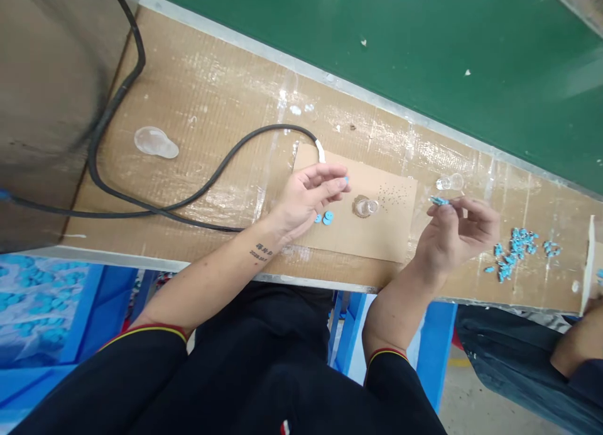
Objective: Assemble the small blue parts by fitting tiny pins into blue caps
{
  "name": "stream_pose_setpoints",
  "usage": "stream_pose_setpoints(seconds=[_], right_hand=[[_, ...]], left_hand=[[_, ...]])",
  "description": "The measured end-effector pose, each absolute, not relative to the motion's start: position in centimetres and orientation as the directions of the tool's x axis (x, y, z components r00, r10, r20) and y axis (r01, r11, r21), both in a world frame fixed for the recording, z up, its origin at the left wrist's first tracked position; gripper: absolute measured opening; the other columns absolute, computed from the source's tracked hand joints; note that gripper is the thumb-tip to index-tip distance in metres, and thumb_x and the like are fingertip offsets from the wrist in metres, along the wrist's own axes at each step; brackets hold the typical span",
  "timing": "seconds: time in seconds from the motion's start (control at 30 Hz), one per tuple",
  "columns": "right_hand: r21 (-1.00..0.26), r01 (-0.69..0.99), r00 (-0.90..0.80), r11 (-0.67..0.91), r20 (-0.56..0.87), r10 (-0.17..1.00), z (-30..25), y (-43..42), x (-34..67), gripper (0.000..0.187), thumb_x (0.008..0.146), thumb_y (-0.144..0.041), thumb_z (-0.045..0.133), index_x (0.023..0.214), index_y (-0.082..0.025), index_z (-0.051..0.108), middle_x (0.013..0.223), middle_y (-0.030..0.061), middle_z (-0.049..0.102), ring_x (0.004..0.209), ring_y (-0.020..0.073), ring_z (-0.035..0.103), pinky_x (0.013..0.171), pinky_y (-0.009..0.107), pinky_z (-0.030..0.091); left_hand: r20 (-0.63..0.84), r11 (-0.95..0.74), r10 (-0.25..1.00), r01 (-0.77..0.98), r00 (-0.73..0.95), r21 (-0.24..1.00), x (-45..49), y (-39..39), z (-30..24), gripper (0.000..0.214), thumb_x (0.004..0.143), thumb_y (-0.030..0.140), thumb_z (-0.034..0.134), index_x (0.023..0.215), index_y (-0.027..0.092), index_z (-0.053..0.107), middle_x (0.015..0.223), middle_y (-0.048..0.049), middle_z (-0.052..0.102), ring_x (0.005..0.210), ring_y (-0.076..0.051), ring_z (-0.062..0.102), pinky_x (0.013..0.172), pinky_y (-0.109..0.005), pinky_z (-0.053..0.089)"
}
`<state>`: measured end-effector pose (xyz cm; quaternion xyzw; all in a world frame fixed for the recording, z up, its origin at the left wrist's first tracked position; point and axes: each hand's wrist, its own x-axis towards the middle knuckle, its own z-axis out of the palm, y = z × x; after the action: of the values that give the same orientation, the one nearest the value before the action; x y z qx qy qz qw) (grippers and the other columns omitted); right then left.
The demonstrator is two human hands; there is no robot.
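Observation:
My left hand is closed in a pinch on a small blue piece, mostly covered by the fingertips. Just below that hand, small round blue discs with dark marks lie on a cardboard sheet. My right hand pinches a small blue part with a shiny tip between thumb and forefinger, raised over the bench. Between the hands a small clear cup sits on the sheet, beside scattered tiny dark specks. A clear plastic piece lies beyond my right hand.
Several small blue parts are heaped at the right. A black cable with a white end loops across the left. Behind the bench runs a green surface. A crate of blue pieces stands lower left; a person's arm shows at right.

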<state>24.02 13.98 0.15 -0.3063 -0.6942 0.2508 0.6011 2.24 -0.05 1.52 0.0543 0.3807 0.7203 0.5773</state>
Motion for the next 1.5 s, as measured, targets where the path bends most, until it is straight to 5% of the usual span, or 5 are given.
stream_pose_setpoints(seconds=[0.2, 0.43, 0.67, 1.17, 1.5], right_hand=[[-0.618, 0.003, -0.289, 0.787, 0.752, 0.592, 1.0, 9.5, 20.8, 0.016, 0.092, -0.035, 0.076, 0.091, -0.029, 0.061, 0.082, -0.0031, 0.056, 0.063, 0.0135, 0.066, 0.053, 0.030, 0.060], [-0.595, -0.028, -0.342, 0.803, 0.761, 0.552, 1.1, 8.4, 20.0, 0.010, 0.094, -0.028, 0.075, 0.096, -0.028, 0.066, 0.086, -0.0025, 0.064, 0.070, 0.0148, 0.075, 0.058, 0.030, 0.065], [-0.567, -0.053, -0.419, 0.822, 0.760, 0.498, 0.9, 8.4, 20.2, 0.013, 0.091, -0.022, 0.078, 0.098, -0.028, 0.069, 0.088, -0.0021, 0.067, 0.075, 0.0176, 0.078, 0.065, 0.034, 0.069], [-0.515, -0.042, -0.442, 0.856, 0.778, 0.447, 1.5, 8.4, 20.1, 0.029, 0.085, -0.011, 0.083, 0.107, -0.028, 0.075, 0.091, -0.0006, 0.078, 0.074, 0.0155, 0.078, 0.064, 0.028, 0.067], [-0.532, 0.063, -0.500, 0.844, 0.715, 0.488, 1.8, 8.5, 20.5, 0.008, 0.089, -0.025, 0.082, 0.090, -0.028, 0.075, 0.082, -0.0016, 0.079, 0.067, 0.0159, 0.075, 0.059, 0.029, 0.065]], left_hand=[[-0.332, 0.041, 0.929, -0.849, -0.161, 0.527, 3.5, -0.4, 1.5, 0.030, 0.065, 0.027, 0.099, 0.084, 0.019, 0.078, 0.085, -0.0001, 0.078, 0.079, -0.011, 0.074, 0.081, -0.027, 0.059], [-0.292, 0.039, 0.947, -0.852, -0.136, 0.522, 4.0, -0.6, 1.7, 0.043, 0.058, 0.043, 0.103, 0.082, 0.019, 0.077, 0.082, 0.0012, 0.077, 0.069, -0.008, 0.071, 0.066, -0.020, 0.056], [-0.297, 0.069, 0.947, -0.825, -0.123, 0.561, 4.4, -0.6, 1.8, 0.048, 0.053, 0.043, 0.104, 0.081, 0.018, 0.074, 0.088, -0.0016, 0.081, 0.076, -0.012, 0.075, 0.073, -0.025, 0.060], [-0.241, 0.013, 0.950, -0.752, -0.196, 0.659, 4.5, -0.6, 1.7, 0.044, 0.055, 0.049, 0.103, 0.070, 0.019, 0.075, 0.090, -0.0045, 0.083, 0.080, -0.013, 0.076, 0.079, -0.027, 0.062], [-0.297, 0.058, 0.930, -0.712, -0.217, 0.700, 4.4, -0.6, 1.4, 0.050, 0.050, 0.054, 0.103, 0.069, 0.017, 0.075, 0.086, -0.0060, 0.083, 0.070, -0.012, 0.073, 0.074, -0.027, 0.062]])
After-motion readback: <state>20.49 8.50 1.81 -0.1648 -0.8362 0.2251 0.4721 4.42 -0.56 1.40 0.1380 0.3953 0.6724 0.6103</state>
